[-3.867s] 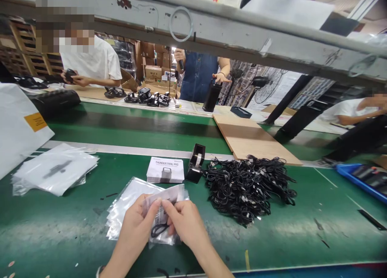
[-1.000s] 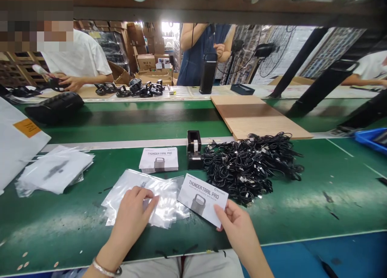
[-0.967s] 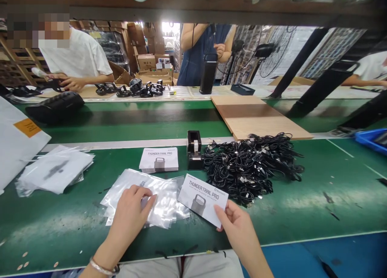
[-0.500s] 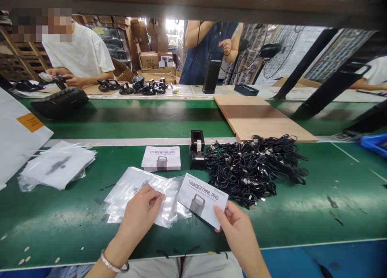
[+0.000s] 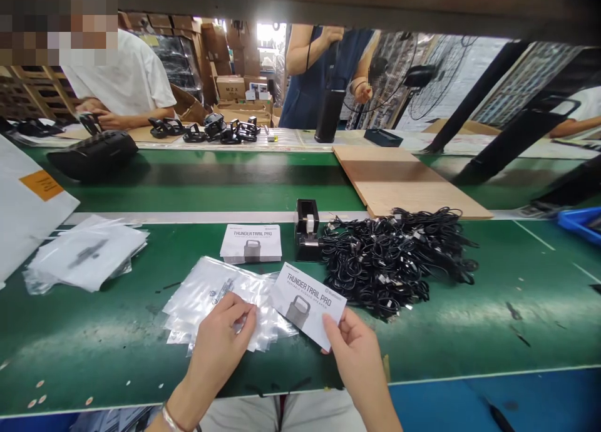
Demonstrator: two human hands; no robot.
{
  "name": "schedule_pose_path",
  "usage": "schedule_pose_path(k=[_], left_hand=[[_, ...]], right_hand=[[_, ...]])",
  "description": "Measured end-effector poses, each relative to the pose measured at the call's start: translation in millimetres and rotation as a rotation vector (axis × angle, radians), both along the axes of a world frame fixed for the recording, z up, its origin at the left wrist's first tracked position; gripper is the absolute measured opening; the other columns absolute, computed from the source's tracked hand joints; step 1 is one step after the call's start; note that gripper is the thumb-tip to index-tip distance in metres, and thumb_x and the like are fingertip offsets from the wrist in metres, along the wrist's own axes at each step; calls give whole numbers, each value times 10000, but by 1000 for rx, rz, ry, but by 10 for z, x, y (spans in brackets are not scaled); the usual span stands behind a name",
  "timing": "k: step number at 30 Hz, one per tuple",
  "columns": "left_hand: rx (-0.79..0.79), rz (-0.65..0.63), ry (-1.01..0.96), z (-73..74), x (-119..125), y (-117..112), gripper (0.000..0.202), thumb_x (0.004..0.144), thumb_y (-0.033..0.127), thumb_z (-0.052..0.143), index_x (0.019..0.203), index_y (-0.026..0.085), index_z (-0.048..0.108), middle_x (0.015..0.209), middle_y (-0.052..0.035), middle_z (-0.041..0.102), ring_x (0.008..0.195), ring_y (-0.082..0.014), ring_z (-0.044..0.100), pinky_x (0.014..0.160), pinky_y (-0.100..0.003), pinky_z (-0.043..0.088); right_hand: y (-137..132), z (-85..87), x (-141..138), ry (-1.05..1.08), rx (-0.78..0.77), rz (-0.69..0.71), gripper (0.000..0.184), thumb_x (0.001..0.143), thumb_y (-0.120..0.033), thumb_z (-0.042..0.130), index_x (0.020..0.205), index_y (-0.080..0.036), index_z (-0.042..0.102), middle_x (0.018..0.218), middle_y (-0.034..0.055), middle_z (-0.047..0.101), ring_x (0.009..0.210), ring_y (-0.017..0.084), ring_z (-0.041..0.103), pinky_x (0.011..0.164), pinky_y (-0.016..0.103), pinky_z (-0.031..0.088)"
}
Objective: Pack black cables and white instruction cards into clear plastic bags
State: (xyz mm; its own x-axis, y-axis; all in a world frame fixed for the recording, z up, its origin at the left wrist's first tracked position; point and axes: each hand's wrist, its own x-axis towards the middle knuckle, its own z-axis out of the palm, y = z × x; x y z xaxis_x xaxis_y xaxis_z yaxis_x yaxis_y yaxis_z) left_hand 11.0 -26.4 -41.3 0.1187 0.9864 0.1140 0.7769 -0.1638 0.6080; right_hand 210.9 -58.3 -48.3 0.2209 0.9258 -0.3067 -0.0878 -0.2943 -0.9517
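My right hand pinches the near corner of a white booklet printed "Thunder Trail Pro", holding it just above the green table. My left hand rests on a stack of clear plastic bags, its fingertips pinching the top bag. A second stack of the same booklets lies farther back. Beside it stands a black tape dispenser. A large heap of coiled black cables lies to the right of the booklet.
Filled bags are piled at the left beside a big white bag. A wooden board lies behind the cables. Across the belt two people work among black parts, and a blue tray sits far right.
Earlier both hands held a bag with a cable in it. Since then my right hand has taken a booklet and drifted slightly left. My left hand's fingers have closed on the top bag.
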Motion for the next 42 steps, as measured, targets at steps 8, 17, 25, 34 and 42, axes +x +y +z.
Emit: schedule_pose_path(k=[8,17,25,34,42], left_hand=[[78,-34,8,-118,-40,-31,160,853,304,433,878,212,562,815,-15,557,696,-158,554,638,-301,474],[141,-127,82,-167,-49,-20,168,783,369,565,838,210,562,815,-28,543,747,-196,566,650,-329,493],[219,-149,184,-135,-11,43,164,829,261,440,724,207,554,721,-19,549,660,-182,576,597,-313,478],[105,54,114,-72,-109,66,256,806,457,426,837,218,512,812,-23,515,605,-168,558,516,-303,491],[149,114,260,-148,-183,81,262,804,444,450,753,204,542,788,-41,523,687,-218,583,567,-328,476]], right_hand=[[-186,-9,32,5,-237,269,380,712,-439,558,877,-97,577,442,-30,526,346,86,457,313,174,362],[26,80,30,-56,-232,432,308,763,-417,503,804,-120,574,425,-88,408,289,27,337,291,143,191],[104,241,44,120,-242,520,341,682,-457,592,738,-125,541,513,3,593,450,99,568,468,203,446],[402,44,-345,-10,-139,376,144,677,-269,568,708,-149,494,443,-66,525,410,119,583,381,187,438],[331,67,-285,-52,-143,428,92,711,-236,504,714,-146,485,470,-56,537,439,113,595,397,180,443]])
